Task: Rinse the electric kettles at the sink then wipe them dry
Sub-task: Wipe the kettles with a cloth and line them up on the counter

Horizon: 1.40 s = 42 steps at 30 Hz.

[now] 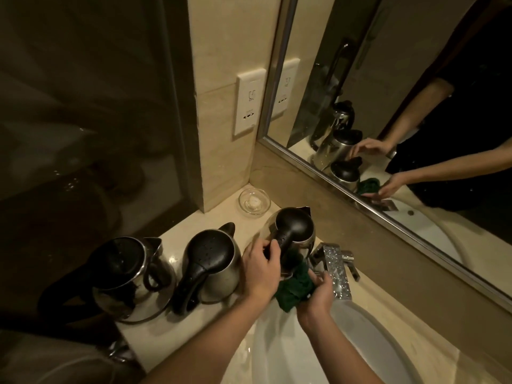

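Along the left end of the counter (177, 331), located first kettle (130, 275) upright, with second kettle (212, 264) just beside it on the right, both untouched. Near the counter's back corner, noted a small glass dish (254, 202). Toward the counter's right end, against the rim of the sink (374, 342), found third kettle (293, 231) upright, handle clamped in the curled fingers of the left hand (261, 268). Found green cloth (295, 288) bunched in the curled fingers of the right hand (315, 297) and pressed to that kettle's lower wall, just beside the faucet (335, 261).

Judged as wiping of the third kettle. Assessed hazards as follows:
- Left hand just beside second kettle: possible knock toward the counter's front edge.
- Smooth steel and one-handed hold: possible slip or tilt of third kettle into the sink under hard cloth pressure.
- Right hand near the faucet: possible bump, fresh water, rewetted kettle.
- Underside not visible: possible water remaining at the base.

Recorded appearance, left to right:
- First kettle: bulbous, mirror-bright steel, black lid and looped handle.
- Second kettle: duller steel, black lid with pale specks, possibly droplets.
- Third kettle: steel body, glossy black domed lid, spout pointed at the counter's back edge.
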### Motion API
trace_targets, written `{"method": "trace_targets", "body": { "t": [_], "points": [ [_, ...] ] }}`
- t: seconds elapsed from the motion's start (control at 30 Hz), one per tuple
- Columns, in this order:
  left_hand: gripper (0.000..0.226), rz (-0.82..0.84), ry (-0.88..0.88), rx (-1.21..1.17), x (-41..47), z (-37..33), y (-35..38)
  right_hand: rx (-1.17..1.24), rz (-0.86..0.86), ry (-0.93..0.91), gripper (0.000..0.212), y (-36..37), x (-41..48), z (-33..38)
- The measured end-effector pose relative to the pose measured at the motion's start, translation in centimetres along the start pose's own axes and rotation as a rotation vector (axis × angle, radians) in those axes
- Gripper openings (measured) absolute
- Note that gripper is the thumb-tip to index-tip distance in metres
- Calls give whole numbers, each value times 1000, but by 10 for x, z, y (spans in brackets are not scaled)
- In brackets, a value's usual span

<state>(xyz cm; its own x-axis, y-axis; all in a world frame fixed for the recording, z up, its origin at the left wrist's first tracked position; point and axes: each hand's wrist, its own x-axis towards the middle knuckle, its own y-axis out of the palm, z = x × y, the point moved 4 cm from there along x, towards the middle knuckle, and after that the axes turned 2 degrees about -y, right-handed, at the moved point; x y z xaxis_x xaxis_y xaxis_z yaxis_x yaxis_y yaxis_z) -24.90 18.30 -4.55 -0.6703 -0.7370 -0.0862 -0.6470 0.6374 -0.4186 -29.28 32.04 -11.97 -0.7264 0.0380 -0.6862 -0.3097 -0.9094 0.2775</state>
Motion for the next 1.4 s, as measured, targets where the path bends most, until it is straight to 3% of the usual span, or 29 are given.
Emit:
{"method": "trace_targets", "body": {
  "t": [0.1,0.23,0.33,0.43,0.67,0.77,0.97,1.07,1.17,1.27,1.4],
  "points": [
    [17,-16,187,57,-10,11,-42,-35,-44,28,48,-7,-24,-11],
    [26,-186,435,168,-16,39,-103,-52,-37,62,41,-13,-58,-27],
    [21,-272,212,203,-10,65,-136,-51,-28,88,38,-10,-83,-41],
    [18,-151,-17,70,-7,75,-140,-51,-8,97,39,-8,-96,-54],
    [39,13,-322,-56,-6,91,-131,-84,21,64,42,-11,-123,-67],
    [58,3,-449,-206,-11,94,-131,-81,9,55,42,-18,-131,-70],
    [81,19,-524,-288,-34,112,-131,-84,10,34,41,-17,-151,-80],
    [73,31,-499,-268,-49,109,-138,-34,25,25,42,-8,-161,-90],
    [79,38,-467,-254,-62,110,-139,4,73,39,40,6,-170,-100],
    [64,40,-439,-229,-75,107,-145,-8,91,61,38,23,-179,-108],
    [57,65,-415,-155,-85,109,-149,-34,24,47,54,38,-183,-121]
  ]
}}
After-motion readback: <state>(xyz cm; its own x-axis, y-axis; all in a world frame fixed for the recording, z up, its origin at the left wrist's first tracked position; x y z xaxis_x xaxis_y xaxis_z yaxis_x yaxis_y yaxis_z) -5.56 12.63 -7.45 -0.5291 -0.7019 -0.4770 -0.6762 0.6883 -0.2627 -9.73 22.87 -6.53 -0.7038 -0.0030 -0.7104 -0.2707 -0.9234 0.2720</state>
